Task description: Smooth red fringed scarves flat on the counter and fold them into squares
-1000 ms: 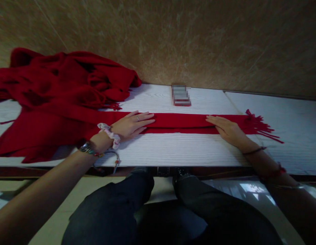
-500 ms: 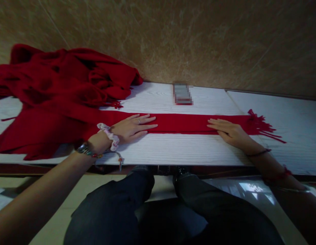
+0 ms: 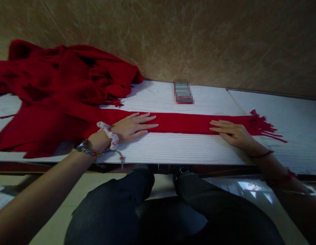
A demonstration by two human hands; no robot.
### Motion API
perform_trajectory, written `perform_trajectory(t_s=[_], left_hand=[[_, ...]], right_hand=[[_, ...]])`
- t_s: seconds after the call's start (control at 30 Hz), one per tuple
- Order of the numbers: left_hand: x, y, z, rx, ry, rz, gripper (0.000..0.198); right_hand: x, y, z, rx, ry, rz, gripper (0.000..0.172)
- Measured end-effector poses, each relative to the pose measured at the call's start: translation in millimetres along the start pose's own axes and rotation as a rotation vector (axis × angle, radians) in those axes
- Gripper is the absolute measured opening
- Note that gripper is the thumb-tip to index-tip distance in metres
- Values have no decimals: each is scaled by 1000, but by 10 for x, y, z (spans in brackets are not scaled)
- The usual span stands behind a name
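Observation:
A long red scarf (image 3: 182, 122) lies folded into a narrow strip across the white table (image 3: 173, 149). Its fringe (image 3: 262, 126) points right. My left hand (image 3: 134, 126) lies flat on the strip near its middle, fingers stretched out, a ring on one finger and a pale scrunchie at the wrist. My right hand (image 3: 230, 131) rests flat on the strip close to the fringed end, fingers straight and pointing left. The scarf's other end spreads into a rumpled red heap (image 3: 58, 92) at the table's left.
A small blurred dark object (image 3: 183, 92) lies on the table behind the strip, by the brown wall (image 3: 198, 41). The table's front edge runs above my knees (image 3: 137, 211). A seam divides the tabletop at the right.
My right hand has slid a little to the right along the strip toward the fringe. My left hand has stayed nearly in place.

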State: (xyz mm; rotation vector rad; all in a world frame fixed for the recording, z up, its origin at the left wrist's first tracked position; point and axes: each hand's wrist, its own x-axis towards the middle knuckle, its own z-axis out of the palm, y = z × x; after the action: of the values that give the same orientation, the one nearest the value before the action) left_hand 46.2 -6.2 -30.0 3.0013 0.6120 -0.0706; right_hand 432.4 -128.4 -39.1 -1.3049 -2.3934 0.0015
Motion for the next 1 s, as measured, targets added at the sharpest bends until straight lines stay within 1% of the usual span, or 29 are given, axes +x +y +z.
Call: perform_trajectory(t_s=[0.13,0.23,0.33,0.37,0.4,0.43,0.47,0.53,0.6,0.7,0.83,0.9,1.0], left_hand=[[-3,7,-10,-9,8,-3,42],[-13,6,-30,-61,64,31,42],[-26,-1,-42,-126,172,30,43],[-30,-6,-38,-136,189,20,42],[-33,-12,-29,-131,183,14,42],[-36,-19,-17,-115,155,13,41],[-38,-26,-2,-91,114,18,41],[-46,-36,25,-37,33,27,40],[-57,-37,39,-8,0,23,41],[-77,-28,29,-14,-1,16,42],[-83,-17,-30,-65,12,16,42],[-39,-2,-81,-99,40,32,42],[127,62,-163,-119,120,62,44]], right_hand=[[3,-10,-4,3,6,36,36],[23,-58,-23,6,33,36,34],[38,-120,-51,-4,156,73,34],[39,-135,-59,-8,200,94,34],[36,-143,-63,-6,221,109,34],[30,-144,-64,2,210,109,33],[21,-137,-62,13,171,95,33],[-4,-106,-50,34,62,52,32],[-27,-70,-37,34,-3,33,34],[-44,-40,-27,19,-4,34,35],[-29,-62,-26,-14,8,28,33],[-14,-87,-23,-37,31,32,32],[4,-119,-15,-62,69,42,30]])
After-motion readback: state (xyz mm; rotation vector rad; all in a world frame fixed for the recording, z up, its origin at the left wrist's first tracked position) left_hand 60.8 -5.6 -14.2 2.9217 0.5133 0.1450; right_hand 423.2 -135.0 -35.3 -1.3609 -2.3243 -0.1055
